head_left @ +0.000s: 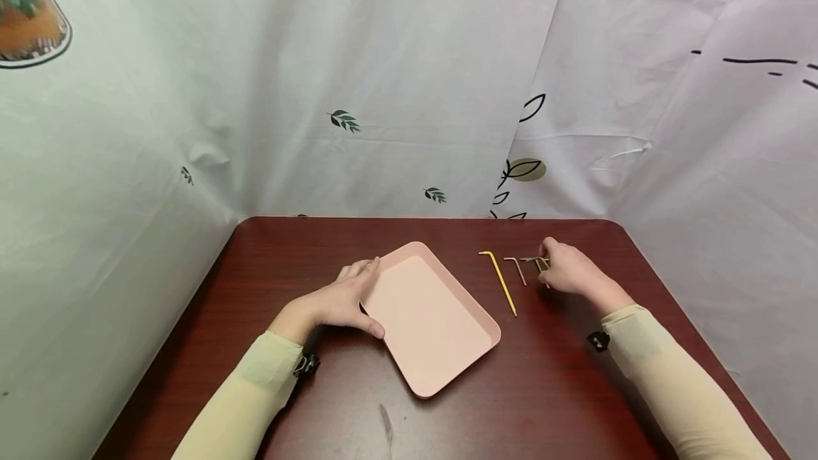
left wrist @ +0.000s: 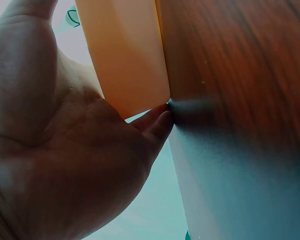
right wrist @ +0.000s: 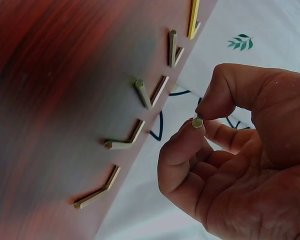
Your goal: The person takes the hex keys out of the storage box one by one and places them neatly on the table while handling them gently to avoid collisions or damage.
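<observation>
My left hand (head_left: pixel 348 297) grips the left corner of a pink tray (head_left: pixel 434 325), thumb along one side and fingers along the other. In the left wrist view the palm lies against the tray's wall (left wrist: pixel 130 55). Between thumb and index finger, my right hand (head_left: pixel 567 268) pinches a small metal hex key (right wrist: pixel 197 122); its six-sided end faces the right wrist camera. Below that hand, several L-shaped hex keys (right wrist: pixel 145 94) lie in a row on the table. A longer yellow hex key (head_left: pixel 501 282) lies between the tray and the others.
The dark red-brown wooden table (head_left: pixel 530 403) has rounded far corners. White printed cloth (head_left: pixel 396 77) hangs behind it and along both sides. A pale streak (head_left: pixel 386 423) marks the tabletop near the front.
</observation>
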The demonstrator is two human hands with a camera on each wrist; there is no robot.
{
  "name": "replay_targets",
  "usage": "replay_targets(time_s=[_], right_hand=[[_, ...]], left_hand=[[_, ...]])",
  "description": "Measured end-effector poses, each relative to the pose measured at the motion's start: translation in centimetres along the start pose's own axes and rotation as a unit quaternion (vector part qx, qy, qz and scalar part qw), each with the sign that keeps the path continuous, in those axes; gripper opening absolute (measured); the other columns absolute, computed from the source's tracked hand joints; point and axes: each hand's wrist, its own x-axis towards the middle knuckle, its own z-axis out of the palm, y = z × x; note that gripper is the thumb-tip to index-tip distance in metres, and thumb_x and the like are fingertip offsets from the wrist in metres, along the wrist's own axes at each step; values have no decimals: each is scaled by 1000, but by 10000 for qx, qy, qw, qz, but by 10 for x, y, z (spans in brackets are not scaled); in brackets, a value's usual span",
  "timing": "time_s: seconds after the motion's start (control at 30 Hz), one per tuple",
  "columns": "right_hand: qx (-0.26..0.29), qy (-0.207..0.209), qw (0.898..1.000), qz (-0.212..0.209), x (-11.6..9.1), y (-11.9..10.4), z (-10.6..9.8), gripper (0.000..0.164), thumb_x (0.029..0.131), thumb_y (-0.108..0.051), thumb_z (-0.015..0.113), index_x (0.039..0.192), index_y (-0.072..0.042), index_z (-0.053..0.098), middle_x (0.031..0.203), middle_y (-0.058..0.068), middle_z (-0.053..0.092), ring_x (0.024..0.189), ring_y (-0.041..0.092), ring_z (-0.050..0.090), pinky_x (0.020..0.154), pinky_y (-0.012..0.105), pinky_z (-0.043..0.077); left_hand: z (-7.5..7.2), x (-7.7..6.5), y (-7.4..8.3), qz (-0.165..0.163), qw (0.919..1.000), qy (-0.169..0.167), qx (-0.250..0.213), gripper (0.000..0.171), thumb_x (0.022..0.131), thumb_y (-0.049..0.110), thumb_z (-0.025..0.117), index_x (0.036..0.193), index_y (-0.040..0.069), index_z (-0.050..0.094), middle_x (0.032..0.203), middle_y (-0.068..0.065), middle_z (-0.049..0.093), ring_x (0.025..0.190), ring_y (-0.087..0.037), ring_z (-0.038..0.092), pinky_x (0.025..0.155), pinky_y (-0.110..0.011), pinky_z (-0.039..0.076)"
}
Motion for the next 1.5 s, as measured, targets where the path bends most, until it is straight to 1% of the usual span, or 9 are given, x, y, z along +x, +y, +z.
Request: replay_targets(time_s=[0.2, 0.33, 0.43, 0.63, 0.83, 1.1, 1.2, 1.33, 1.5], right_hand=[[49, 78, 10000, 37, -2, 9, -3, 39, 78, -5, 74, 112, 2, 56, 85, 10, 61, 74, 28, 58, 69, 46, 49], [54, 138, 9999, 41, -3, 16, -5, 38, 77, -5, 73, 111, 3, 56, 84, 9, 59, 75, 29, 57, 70, 46, 48], [54, 140, 9998, 100, -2, 20, -6, 40, 77, -5, 74, 113, 4, 57, 85, 9, 60, 76, 30, 59, 72, 47, 50], [91, 40, 9995, 292, -4, 26, -10, 44, 80, -6, 76, 117, 7, 56, 89, 14, 64, 78, 32, 62, 76, 52, 52], [106, -2, 9992, 378, -4, 34, -10, 43, 83, -8, 79, 116, 6, 55, 93, 17, 64, 82, 35, 63, 78, 55, 53], [99, 63, 9989, 444, -5, 44, -12, 41, 84, -7, 76, 116, 7, 55, 94, 18, 64, 83, 36, 62, 77, 54, 52], [117, 70, 9988, 473, -7, 48, -12, 40, 84, -8, 76, 115, 7, 55, 94, 18, 63, 84, 36, 62, 77, 54, 52], [185, 49, 9985, 517, -8, 54, -14, 40, 86, -9, 77, 115, 7, 55, 94, 18, 63, 85, 36, 61, 79, 54, 52], [231, -21, 9980, 586, -10, 62, -14, 38, 86, -9, 76, 113, 6, 53, 90, 15, 61, 82, 35, 61, 77, 51, 50]], left_hand=[[0, 1, 1, 24, 10000, 21, -31, 156, 71, 68, 99, 178, 1, 7, 178, -23, 22, 162, -45, 22, 125, -63, 33], [0, 0, 0, 41, 10000, 6, -40, 155, 72, 67, 99, 178, 1, 7, 178, -23, 21, 162, -45, 21, 126, -63, 33], [-1, 0, 0, 56, 10000, -18, -66, 155, 72, 67, 99, 178, 1, 7, 179, -23, 21, 163, -45, 21, 126, -63, 32], [-2, 0, 0, 51, 9999, -51, -92, 154, 73, 68, 98, 178, 1, 7, 179, -24, 20, 164, -45, 19, 126, -64, 32], [-2, -1, 0, 56, 9999, -33, -89, 154, 73, 68, 98, 178, 1, 8, 179, -23, 21, 163, -45, 20, 126, -62, 33], [0, 1, -2, 44, 10000, -44, -21, 155, 72, 70, 98, 178, 2, 8, 179, -22, 20, 163, -44, 20, 127, -62, 32], [0, 1, -2, 16, 10000, -68, -2, 155, 71, 71, 97, 179, 4, 8, 180, -19, 20, 164, -42, 20, 127, -59, 32], [-1, 1, -2, 44, 10000, -58, -2, 155, 71, 70, 97, 178, 3, 7, 179, -21, 20, 163, -43, 20, 126, -61, 33], [0, 2, -2, 26, 10000, -75, 0, 156, 71, 71, 97, 179, 3, 7, 179, -20, 20, 164, -42, 19, 127, -60, 32]])
